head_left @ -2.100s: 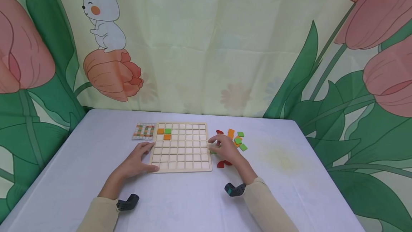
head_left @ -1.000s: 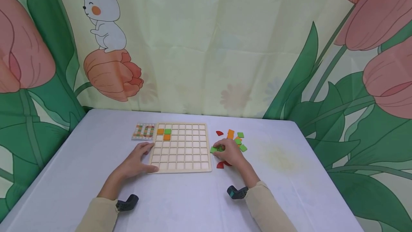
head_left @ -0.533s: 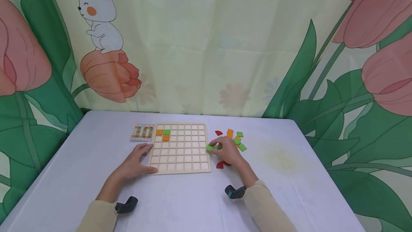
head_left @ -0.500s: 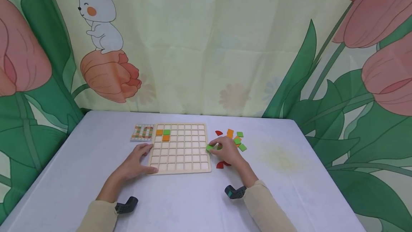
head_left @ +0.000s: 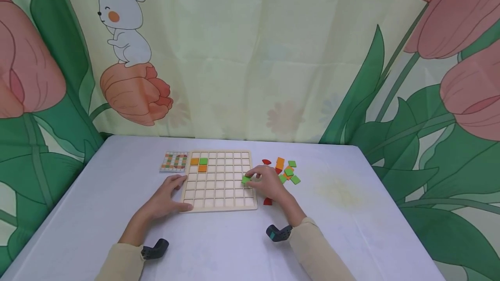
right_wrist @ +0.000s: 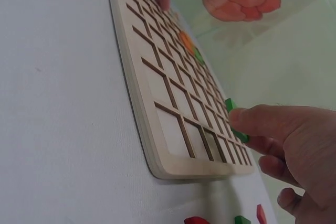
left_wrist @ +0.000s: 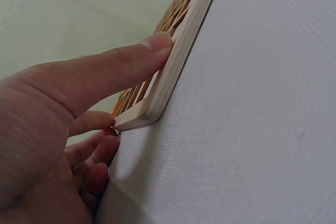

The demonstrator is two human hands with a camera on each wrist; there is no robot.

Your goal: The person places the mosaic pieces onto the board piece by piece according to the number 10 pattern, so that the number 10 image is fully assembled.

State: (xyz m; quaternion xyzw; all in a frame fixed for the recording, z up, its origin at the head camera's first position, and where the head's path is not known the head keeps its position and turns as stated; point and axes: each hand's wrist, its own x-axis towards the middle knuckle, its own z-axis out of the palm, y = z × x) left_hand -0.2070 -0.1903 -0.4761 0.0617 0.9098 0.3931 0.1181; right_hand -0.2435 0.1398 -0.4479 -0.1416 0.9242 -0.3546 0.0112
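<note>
A wooden grid board lies on the table, with two orange tiles and one green tile in its upper-left cells. My left hand rests at its front-left corner, thumb on the front rim and fingers against the left side. In the left wrist view, the thumb lies straight across the frame. Between thumb and fingertips, my right hand pinches a green square tile over the board's right-hand columns. The right wrist view shows this tile tilted, close over the cells.
A small pattern card with coloured squares lies at the board's upper left. To the right are loose orange tiles, green tiles and red curved pieces, partly hidden by my right hand. A printed curtain hangs behind the table.
My right hand has picked up a green tile beside the board's right edge and carried it left over the right columns. The left hand stays at the corner.
</note>
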